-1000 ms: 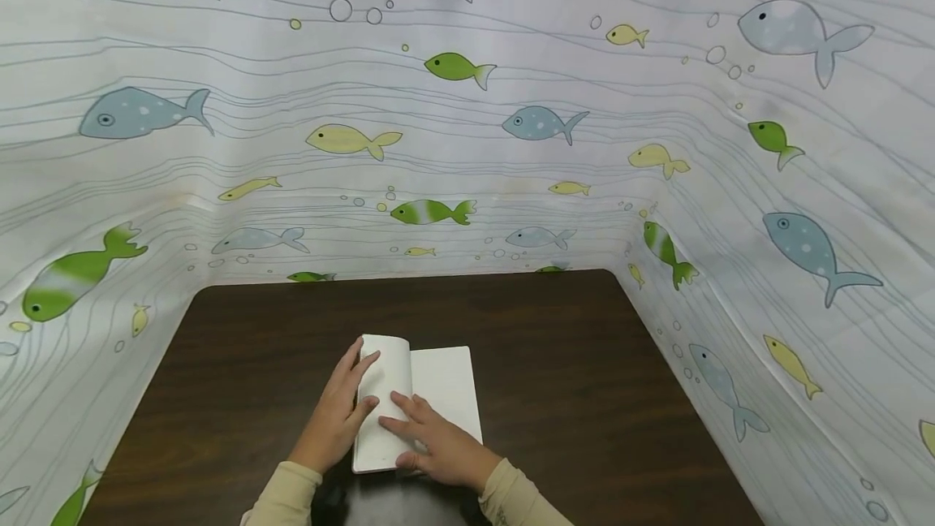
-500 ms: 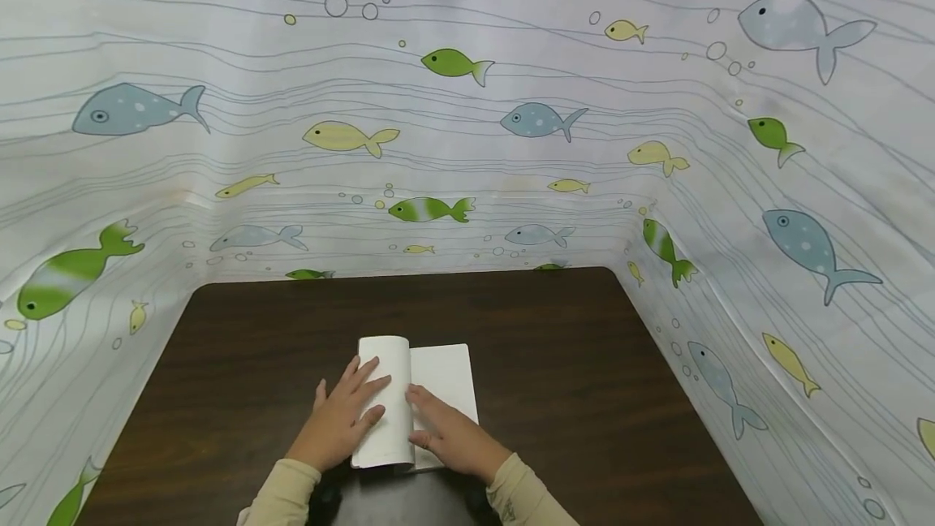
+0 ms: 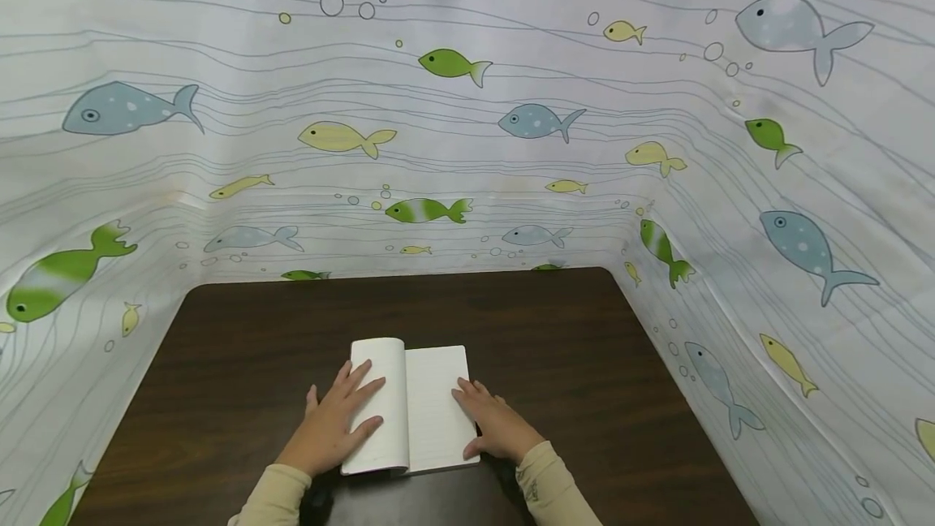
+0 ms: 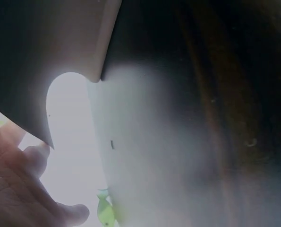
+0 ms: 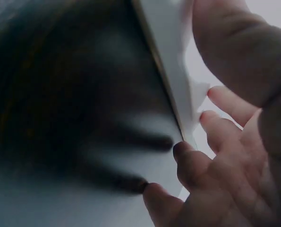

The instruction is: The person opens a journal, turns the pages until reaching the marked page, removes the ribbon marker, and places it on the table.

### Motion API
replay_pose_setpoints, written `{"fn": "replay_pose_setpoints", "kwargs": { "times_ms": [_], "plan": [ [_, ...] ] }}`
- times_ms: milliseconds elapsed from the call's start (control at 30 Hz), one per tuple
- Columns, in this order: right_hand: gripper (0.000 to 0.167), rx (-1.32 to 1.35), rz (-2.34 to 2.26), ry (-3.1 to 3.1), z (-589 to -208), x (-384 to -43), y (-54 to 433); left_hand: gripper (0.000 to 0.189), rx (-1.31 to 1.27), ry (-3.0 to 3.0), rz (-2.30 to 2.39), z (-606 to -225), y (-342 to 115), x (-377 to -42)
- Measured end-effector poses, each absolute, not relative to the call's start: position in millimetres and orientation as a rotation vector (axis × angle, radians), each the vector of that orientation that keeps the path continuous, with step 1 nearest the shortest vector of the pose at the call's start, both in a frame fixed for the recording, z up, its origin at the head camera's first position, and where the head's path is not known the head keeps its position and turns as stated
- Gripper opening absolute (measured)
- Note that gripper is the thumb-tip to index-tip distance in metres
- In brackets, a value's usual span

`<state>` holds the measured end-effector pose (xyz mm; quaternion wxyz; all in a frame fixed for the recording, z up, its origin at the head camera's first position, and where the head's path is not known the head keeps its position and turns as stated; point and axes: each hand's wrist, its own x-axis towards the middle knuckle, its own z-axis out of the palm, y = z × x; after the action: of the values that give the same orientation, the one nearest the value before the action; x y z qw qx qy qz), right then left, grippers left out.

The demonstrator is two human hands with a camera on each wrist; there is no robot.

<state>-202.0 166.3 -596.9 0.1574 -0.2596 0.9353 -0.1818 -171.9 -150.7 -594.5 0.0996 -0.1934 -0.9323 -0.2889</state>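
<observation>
An open notebook (image 3: 440, 412) lies on the dark wooden table. Its left side bulges up in a curve near the spine, while the faintly ruled right page lies flatter. My left hand (image 3: 329, 422) rests on the left page with its fingers spread. Along the right page's outer edge, my right hand (image 3: 502, 422) touches the paper with its fingertips, thumb near the lower corner. In the right wrist view, two fingertips of the right hand (image 5: 220, 165) reach the tabletop beside the notebook's edge (image 5: 161, 71). The left wrist view shows part of the left hand (image 4: 17, 175) beside a dark, shadowed sheet.
Dark brown tabletop (image 3: 584, 364) surrounds the notebook. White fabric with printed fish (image 3: 453, 169) stands around the back and both sides of the table. A pale reflection (image 3: 416, 502) shows on the table's near part.
My right hand has slid from the left page across the spine to the right page's outer edge, uncovering the right page. The left hand has shifted slightly but stays on the left page.
</observation>
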Motion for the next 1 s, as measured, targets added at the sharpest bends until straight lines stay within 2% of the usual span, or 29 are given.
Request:
{"fn": "replay_pose_setpoints", "kwargs": {
  "times_ms": [300,1000],
  "plan": [
    [0.102,-0.748,-0.466,2.742,-600.9,-200.3,165.9,0.055,-0.566,-2.754,-0.862,-596.8,-151.2,-169.6],
    [0.082,-0.858,-0.415,2.934,-600.8,-197.0,165.4,0.054,-0.546,-2.761,-0.853,-595.7,-148.9,-166.4]
  ]
}}
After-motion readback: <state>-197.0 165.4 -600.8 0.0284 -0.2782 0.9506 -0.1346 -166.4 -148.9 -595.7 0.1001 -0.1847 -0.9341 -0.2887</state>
